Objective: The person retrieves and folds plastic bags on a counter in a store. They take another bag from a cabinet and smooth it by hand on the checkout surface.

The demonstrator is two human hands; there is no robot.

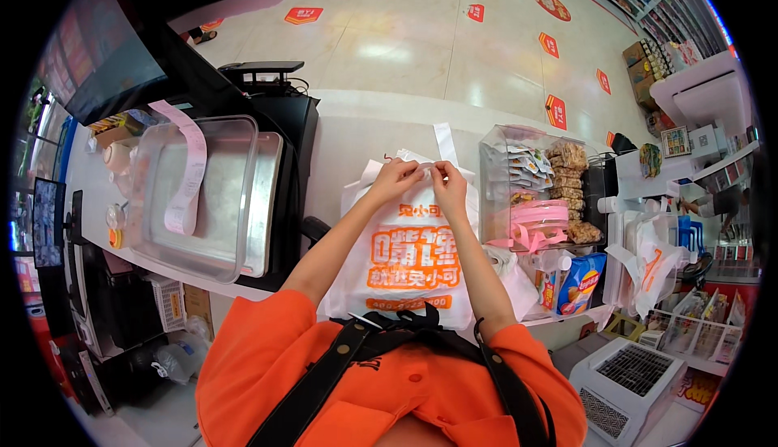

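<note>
A white plastic carrier bag (405, 220) with orange printing lies on the white counter in front of me. At its gathered top, my left hand (397, 179) pinches the plastic with fingers closed. Close beside it, my right hand (448, 186) grips the same top edge, fingertips pressed together. The fingertips of both hands nearly meet, and the plastic between them is bunched; I cannot make out whether it is knotted. What the bag holds is hidden. Just beyond my right hand, a white paper strip (445, 143) sticks out on the counter.
To the left stand a metal tray (263, 204), a clear plastic bin (146, 196) with a long receipt strip (193, 155), and a dark monitor (105, 50). On the right are a clear box (496, 179) of packaged snacks, pink ribbon (539, 218) and a blue chip bag (580, 283).
</note>
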